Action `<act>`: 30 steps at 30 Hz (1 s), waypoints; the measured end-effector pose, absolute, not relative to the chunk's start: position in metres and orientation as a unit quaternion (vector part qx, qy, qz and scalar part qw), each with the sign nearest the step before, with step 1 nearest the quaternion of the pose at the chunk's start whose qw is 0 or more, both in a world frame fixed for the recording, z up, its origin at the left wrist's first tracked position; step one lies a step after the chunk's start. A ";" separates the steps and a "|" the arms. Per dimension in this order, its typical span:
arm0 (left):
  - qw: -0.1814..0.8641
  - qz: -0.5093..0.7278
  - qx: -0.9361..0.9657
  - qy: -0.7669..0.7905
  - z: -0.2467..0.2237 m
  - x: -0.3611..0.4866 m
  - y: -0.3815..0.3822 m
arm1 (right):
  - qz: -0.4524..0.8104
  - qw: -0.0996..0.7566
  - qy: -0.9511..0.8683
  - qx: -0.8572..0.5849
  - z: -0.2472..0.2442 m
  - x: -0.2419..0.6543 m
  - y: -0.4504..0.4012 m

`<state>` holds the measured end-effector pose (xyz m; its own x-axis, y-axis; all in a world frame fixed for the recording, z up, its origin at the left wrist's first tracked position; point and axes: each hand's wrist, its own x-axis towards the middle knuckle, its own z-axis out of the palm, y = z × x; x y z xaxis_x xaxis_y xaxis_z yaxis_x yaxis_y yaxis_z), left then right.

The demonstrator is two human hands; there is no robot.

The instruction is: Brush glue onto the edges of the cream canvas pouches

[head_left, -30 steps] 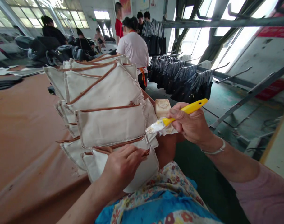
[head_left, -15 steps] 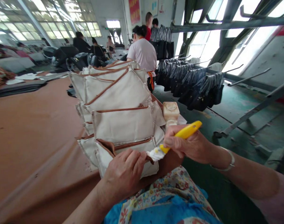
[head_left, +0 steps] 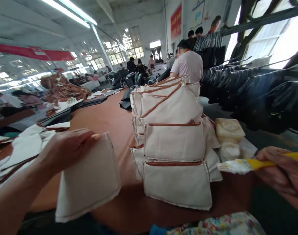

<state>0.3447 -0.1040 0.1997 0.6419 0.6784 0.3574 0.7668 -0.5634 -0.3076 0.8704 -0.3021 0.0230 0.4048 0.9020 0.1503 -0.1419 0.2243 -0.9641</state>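
My left hand (head_left: 74, 145) is closed on the upper edge of a cream fabric pouch (head_left: 90, 182), which hangs above the brown table at the left. My right hand (head_left: 278, 166), at the right edge, grips the yellow handle of a paint brush (head_left: 237, 165). Its bristles are coated with white paste and point left. Between the hands stands a pile of cream fabric pouches (head_left: 174, 142) with brown trim along their top edges. Just above the brush is a pale, paste-smeared plastic container (head_left: 229, 130).
Brown sheet material (head_left: 105, 120) covers the table. Cream pieces with brown edges (head_left: 29, 147) lie at the left, with a brown heap (head_left: 63, 88) behind. Black bags hang on a rack (head_left: 261, 94) at the right. A co-worker in a pale shirt (head_left: 189, 63) is beyond the pile.
My left hand has moved left from the front pouch and now holds a pouch in the air. My right hand has drawn the brush away to the right. The view has turned left.
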 end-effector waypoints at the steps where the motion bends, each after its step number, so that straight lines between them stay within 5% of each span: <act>1: 0.225 -0.090 -0.875 -0.419 0.200 0.335 -0.075 | 0.404 0.678 -0.346 -0.507 0.026 0.866 -0.305; 7: 0.344 -0.151 -0.862 -0.339 0.150 0.411 0.001 | 0.404 0.702 -0.259 -0.527 0.042 0.862 -0.310; 10: 0.256 -0.172 -0.922 -0.236 0.115 0.518 -0.030 | 0.395 0.726 -0.247 -0.506 0.045 0.870 -0.307; 16: 0.192 -0.136 -0.934 -0.271 0.076 0.674 -0.070 | 0.381 0.769 -0.266 -0.439 0.046 0.879 -0.291; 22: 0.168 -0.086 -0.911 -0.368 0.070 0.703 -0.068 | 0.352 0.780 -0.274 -0.438 0.032 0.892 -0.292; 30: -0.092 -0.122 -0.915 -0.374 0.086 0.676 -0.087 | 0.316 0.805 -0.300 -0.402 0.046 0.909 -0.293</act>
